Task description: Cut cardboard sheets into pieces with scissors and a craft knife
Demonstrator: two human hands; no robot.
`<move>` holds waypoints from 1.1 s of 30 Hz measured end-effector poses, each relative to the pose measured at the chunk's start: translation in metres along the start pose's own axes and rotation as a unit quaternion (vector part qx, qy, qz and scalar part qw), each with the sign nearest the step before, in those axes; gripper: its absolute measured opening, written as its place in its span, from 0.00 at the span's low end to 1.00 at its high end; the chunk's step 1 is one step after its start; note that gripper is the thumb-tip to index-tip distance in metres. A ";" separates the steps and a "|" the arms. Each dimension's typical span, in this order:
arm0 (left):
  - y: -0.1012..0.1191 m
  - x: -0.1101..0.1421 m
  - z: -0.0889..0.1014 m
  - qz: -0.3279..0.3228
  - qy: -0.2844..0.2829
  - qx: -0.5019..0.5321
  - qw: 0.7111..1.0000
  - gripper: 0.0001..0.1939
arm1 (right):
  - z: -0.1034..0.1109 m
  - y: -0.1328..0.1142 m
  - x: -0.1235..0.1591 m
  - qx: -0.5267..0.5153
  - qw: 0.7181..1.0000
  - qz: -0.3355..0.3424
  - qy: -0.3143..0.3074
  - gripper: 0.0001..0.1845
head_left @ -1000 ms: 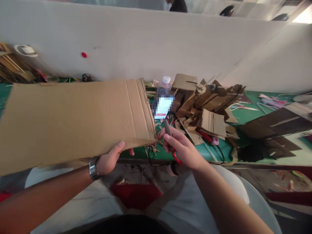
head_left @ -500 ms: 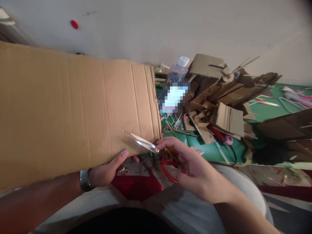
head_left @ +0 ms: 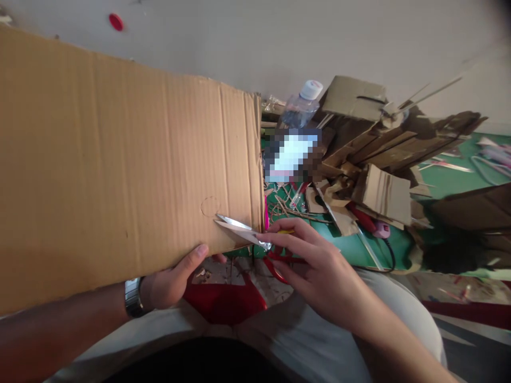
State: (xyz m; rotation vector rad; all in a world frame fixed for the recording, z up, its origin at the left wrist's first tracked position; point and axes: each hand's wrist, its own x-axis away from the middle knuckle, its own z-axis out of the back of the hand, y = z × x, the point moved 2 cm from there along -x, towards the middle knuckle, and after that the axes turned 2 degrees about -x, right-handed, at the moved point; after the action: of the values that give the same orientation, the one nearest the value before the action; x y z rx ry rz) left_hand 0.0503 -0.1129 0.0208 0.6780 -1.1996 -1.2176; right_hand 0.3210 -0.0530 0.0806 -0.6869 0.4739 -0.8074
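Observation:
My left hand (head_left: 175,276) grips the lower edge of a large sheet of brown cardboard (head_left: 120,159). Its thumb lies on the front face, and most of its fingers are hidden behind the sheet. A small circle (head_left: 210,206) is drawn near the sheet's lower right corner. Red-handled scissors (head_left: 239,230) are in my right hand (head_left: 315,260), their blades slightly apart. The blade tips lie just below the circle, over the cardboard; whether they touch it I cannot tell.
On the green table (head_left: 339,250) stand a clear bottle (head_left: 299,109) with a white cap and a pile of cardboard pieces (head_left: 387,191). A blurred, bright-screened device (head_left: 293,154) leans there. A red tool (head_left: 361,217) with a cord lies nearby. Below is something red (head_left: 225,303).
The scissor blades have parted a little and turned, with the right hand slightly higher. The cardboard's top edge appears higher in view, and the camera has shifted slightly.

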 end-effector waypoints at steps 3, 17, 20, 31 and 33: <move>-0.003 0.001 0.000 0.004 0.002 -0.008 1.000 0.33 | 0.001 0.000 0.000 0.012 1.000 0.008 0.014 0.32; -0.010 0.001 0.001 -0.019 0.024 -0.031 0.999 0.27 | 0.003 -0.001 0.003 0.028 0.999 0.016 0.020 0.32; -0.009 0.002 0.001 -0.028 0.027 -0.027 0.999 0.26 | 0.001 0.000 0.003 0.026 0.999 0.023 0.019 0.32; -0.003 0.002 0.000 -0.032 0.043 0.003 0.999 0.25 | -0.007 -0.003 0.001 0.000 0.999 0.024 0.036 0.31; 0.000 0.001 0.000 -0.045 0.038 0.004 0.998 0.26 | -0.009 -0.003 0.000 -0.003 0.999 0.025 0.039 0.30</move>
State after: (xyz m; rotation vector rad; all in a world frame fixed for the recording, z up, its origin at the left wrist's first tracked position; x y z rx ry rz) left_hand 0.0498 -0.1133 0.0209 0.7839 -1.1208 -1.2513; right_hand 0.3140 -0.0582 0.0764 -0.6478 0.5626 -0.7871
